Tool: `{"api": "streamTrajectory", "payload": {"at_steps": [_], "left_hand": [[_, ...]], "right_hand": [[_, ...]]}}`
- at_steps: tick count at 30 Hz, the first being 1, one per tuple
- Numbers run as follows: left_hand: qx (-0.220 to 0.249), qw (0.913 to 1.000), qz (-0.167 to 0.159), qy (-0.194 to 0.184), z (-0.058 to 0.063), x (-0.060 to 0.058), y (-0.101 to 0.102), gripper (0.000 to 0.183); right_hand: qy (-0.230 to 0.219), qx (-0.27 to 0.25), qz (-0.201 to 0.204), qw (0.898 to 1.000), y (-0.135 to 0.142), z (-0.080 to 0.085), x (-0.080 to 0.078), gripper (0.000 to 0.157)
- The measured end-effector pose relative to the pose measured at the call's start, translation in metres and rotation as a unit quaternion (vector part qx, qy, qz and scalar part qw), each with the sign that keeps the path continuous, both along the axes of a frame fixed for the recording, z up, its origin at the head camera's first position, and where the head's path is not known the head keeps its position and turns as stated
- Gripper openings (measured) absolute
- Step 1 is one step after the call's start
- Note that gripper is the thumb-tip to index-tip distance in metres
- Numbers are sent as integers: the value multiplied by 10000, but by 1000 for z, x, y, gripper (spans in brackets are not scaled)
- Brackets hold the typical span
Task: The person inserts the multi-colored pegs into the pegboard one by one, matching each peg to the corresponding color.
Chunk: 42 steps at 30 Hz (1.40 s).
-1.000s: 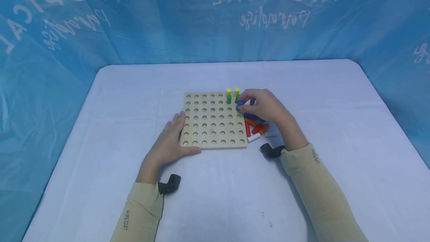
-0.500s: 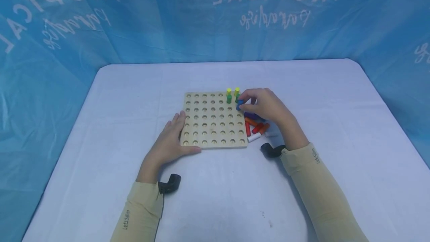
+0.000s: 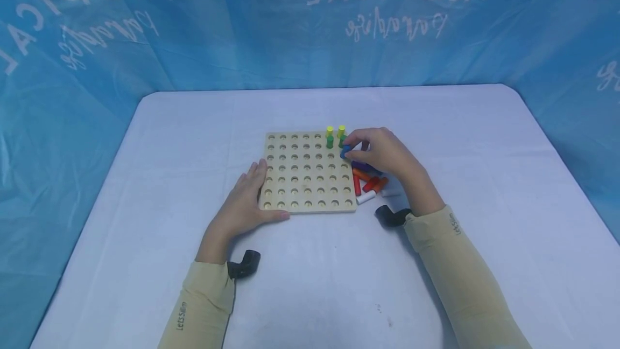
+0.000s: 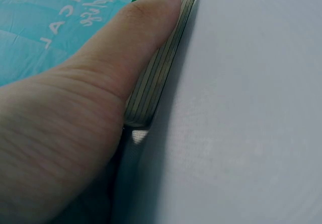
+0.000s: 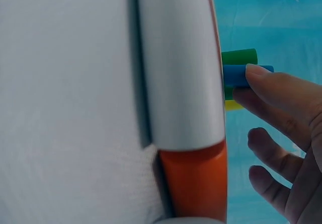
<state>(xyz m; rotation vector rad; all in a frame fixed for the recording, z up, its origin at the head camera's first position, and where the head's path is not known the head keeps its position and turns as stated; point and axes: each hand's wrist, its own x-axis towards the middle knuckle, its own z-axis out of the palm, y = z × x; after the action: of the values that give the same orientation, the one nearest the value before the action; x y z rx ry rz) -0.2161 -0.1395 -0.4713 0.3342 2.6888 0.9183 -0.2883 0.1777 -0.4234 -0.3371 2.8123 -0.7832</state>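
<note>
A square wooden pegboard (image 3: 301, 173) with rows of round holes lies on the table. My left hand (image 3: 242, 201) rests at its near-left corner, fingers along the left side and thumb (image 4: 146, 20) along the front edge. Between thumb and index finger, my right hand (image 3: 382, 149) pinches a blue peg (image 5: 236, 75) at the board's right-hand column, third row from the back. Whether its lower end sits in the hole is hard to tell. Behind it stand two green pegs (image 3: 330, 142) and two yellow pegs (image 3: 330, 130), upright in the back two rows.
Loose pegs lie in a pile right of the board, under and near my right hand: purple (image 3: 360, 166), orange (image 3: 381, 185), red (image 3: 357, 185) and white pegs (image 3: 366, 197). A white cloth (image 3: 310, 273) covers the table. A blue printed curtain (image 3: 290, 31) hangs behind.
</note>
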Motion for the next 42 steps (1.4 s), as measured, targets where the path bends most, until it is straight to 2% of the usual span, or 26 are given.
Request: {"api": "streamTrajectory", "payload": {"at_steps": [13,19,25,32,37,42], "left_hand": [[-29,10000,22,-17,0,0,0,134],[-21,10000,11,-21,-2,1,0,134],[-6,10000,44,-15,-1,0,1,134],[-6,10000,69,-52,1,0,1,135],[-3,10000,72,-57,1,0,0,135],[16,10000,68,-70,0,0,1,136]], "right_hand": [[-2,-171,200,9997,2,-4,0,29],[-187,-365,-25,9992,9,-2,2,33],[-224,-765,-408,9960,29,1,3,29],[-797,-258,-572,9948,49,0,7,28],[-1135,-170,-272,9930,51,-1,7,35],[-1077,76,56,9941,50,-5,8,37]]}}
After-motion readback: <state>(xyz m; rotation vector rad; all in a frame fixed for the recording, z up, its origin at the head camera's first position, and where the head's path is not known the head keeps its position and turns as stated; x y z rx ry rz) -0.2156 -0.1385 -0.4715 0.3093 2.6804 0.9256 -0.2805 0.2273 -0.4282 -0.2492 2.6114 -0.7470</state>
